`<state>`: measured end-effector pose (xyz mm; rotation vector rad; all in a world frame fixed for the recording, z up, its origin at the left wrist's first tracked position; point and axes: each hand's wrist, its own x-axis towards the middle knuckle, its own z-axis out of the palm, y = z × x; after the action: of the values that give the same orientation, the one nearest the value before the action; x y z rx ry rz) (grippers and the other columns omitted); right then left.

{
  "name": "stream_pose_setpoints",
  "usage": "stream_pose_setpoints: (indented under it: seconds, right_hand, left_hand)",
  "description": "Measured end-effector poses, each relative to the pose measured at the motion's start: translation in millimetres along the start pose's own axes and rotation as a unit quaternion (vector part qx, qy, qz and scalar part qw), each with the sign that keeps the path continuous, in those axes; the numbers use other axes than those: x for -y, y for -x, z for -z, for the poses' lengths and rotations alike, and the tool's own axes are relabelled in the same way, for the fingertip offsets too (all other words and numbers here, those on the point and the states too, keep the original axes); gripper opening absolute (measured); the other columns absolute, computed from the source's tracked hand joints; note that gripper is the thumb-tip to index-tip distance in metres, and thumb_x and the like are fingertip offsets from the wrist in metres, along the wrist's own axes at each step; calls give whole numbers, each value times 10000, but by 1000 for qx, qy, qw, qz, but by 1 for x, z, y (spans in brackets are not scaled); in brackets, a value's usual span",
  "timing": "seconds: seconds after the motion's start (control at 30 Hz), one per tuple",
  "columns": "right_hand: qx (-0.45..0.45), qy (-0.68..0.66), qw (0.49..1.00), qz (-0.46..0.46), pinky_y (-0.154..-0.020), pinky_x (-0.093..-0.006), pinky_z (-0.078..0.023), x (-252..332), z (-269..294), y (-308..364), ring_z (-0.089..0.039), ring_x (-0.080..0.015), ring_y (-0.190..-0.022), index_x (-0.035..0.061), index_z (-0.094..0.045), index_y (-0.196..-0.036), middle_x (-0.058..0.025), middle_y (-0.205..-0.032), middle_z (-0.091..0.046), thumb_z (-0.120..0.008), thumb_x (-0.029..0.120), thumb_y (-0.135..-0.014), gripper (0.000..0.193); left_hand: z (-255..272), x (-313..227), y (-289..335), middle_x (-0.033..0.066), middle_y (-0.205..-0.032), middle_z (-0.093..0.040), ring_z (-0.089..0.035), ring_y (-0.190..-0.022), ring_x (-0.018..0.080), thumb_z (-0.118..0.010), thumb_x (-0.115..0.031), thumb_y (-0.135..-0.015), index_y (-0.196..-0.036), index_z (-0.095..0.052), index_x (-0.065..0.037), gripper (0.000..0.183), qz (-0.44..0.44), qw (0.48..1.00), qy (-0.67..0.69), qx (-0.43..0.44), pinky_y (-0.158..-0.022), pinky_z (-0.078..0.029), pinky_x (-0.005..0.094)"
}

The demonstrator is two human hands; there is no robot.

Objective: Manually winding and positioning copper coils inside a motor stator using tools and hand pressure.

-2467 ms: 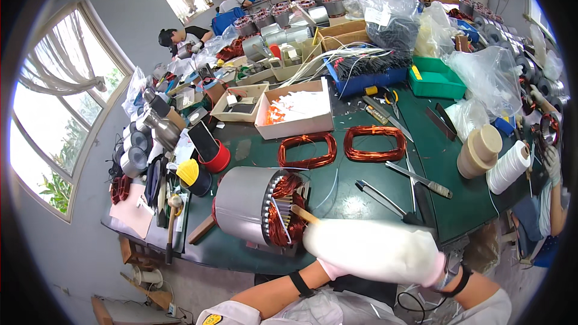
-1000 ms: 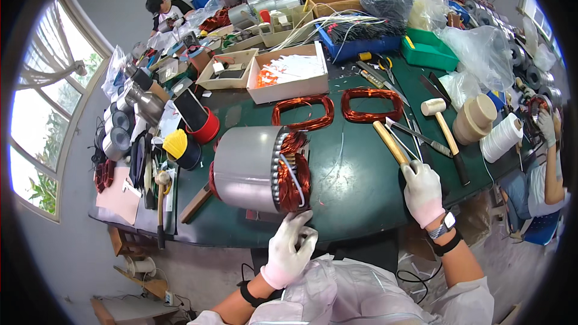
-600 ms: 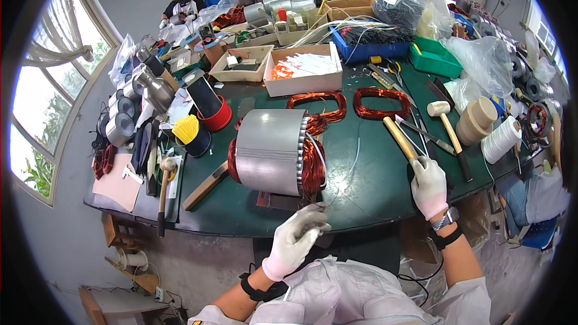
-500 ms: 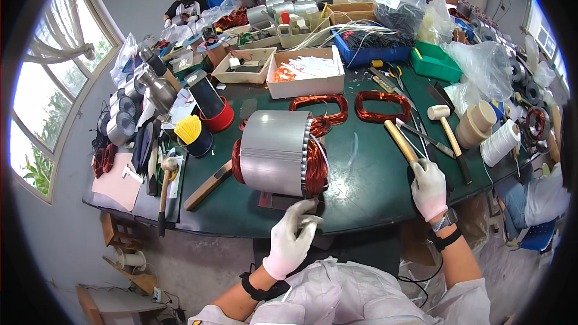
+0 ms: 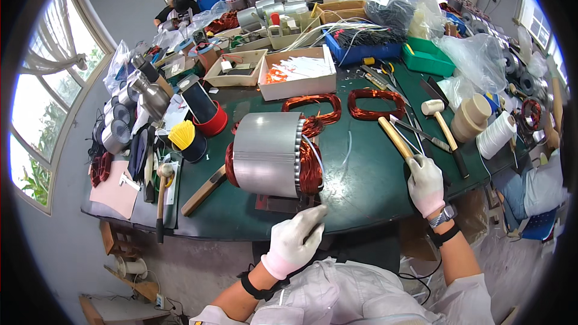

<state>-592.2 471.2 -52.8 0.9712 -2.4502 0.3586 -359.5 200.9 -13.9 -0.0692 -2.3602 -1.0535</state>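
A grey metal stator (image 5: 268,153) with copper windings (image 5: 310,167) bulging from both ends lies on its side on the green table. A white sleeve or cord runs down its right-hand windings. Just below its right end is my left hand (image 5: 295,242), in a white glove, fingers stretched out, thumb apart, holding nothing I can see. My right hand (image 5: 426,188), also gloved, rests at the right with its fingers curled round the lower end of a wooden stick (image 5: 395,138). Thin metal tools lie beside that stick. Two oval copper coils (image 5: 377,105) lie behind.
Right of my right hand lie a mallet (image 5: 442,125), tan cups (image 5: 471,121) and a white thread spool (image 5: 497,136). On the left are a wooden bar (image 5: 203,191), a hammer (image 5: 161,201) and a cup of yellow strips (image 5: 191,142). Boxes (image 5: 298,88) line the back; people sit beyond.
My left hand has drawn slightly away from the stator's lower right end, and its fingers have straightened. My right hand keeps its place on the stick. The whole view has shifted a little.
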Motion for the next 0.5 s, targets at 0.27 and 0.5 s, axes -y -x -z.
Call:
stream_pose_setpoints:
  seconds: [0.27,0.5]
  right_hand:
    - [5,-1,1000,-15,-827,-468,-555,1,-2,0,-655,-336,-952,68,-668,-1133,-135,-1078,-666,-681,-16,-788,355]
    - [3,-16,1000,-23,-828,-466,-551,1,0,1,-656,-338,-949,70,-672,-1125,-136,-1074,-666,-685,-2,-797,336]
  left_hand:
    - [0,2,-1,121,-1003,-779,-719,-750,114,-679,54,-905,-1296,-628,39,394,138,989,-3,-47,-714,-577,262]
    - [16,-25,-28,128,-911,-765,-735,-709,197,-707,65,-867,-1315,-657,11,454,49,997,-32,50,-666,-588,300]
